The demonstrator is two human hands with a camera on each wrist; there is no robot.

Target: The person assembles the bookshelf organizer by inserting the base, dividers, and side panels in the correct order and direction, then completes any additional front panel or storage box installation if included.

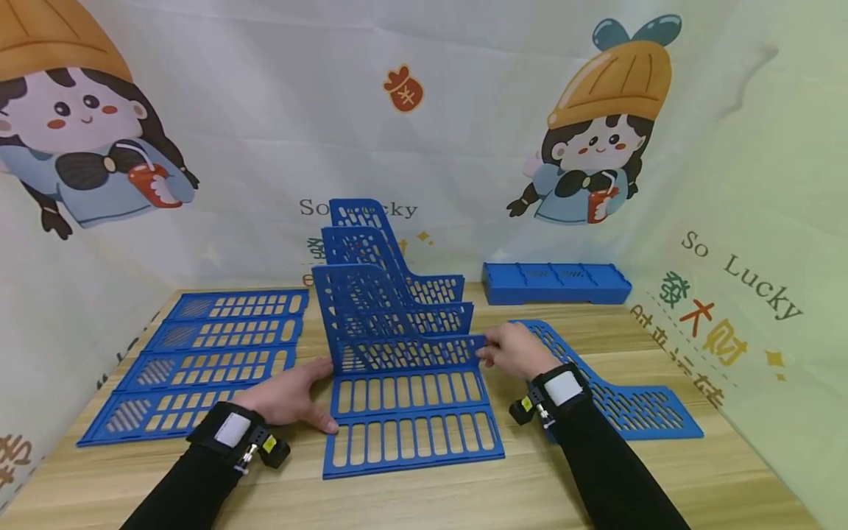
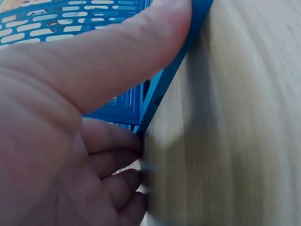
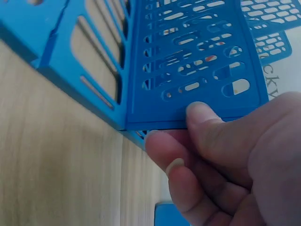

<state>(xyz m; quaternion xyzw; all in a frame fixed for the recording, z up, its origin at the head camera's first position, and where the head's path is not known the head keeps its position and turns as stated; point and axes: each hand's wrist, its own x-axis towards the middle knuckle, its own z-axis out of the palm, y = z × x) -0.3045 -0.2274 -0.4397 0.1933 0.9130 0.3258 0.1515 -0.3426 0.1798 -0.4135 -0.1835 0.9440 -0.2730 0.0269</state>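
A blue slotted rack [image 1: 411,416] has flat base panels on the table and upright L-shaped dividers at its back. My right hand [image 1: 520,350] pinches the low right end of the nearest divider [image 1: 397,357] between thumb and fingers. In the right wrist view, that divider [image 3: 197,106] stands on the base panel [image 3: 89,103], its lower corner at the base edge. My left hand [image 1: 288,397] rests at the rack's left edge, thumb against the base side [image 2: 162,89] and fingertips near the divider's rear lower corner. Its fingers are loosely bent.
Several flat blue grid panels [image 1: 135,370] lie in a row on the left. A loose L-shaped blue panel [image 1: 639,401] lies on the right, partly behind my right wrist. At the back right sits a long blue piece [image 1: 556,293]. A printed cloth [image 1: 464,147] hangs behind the table.
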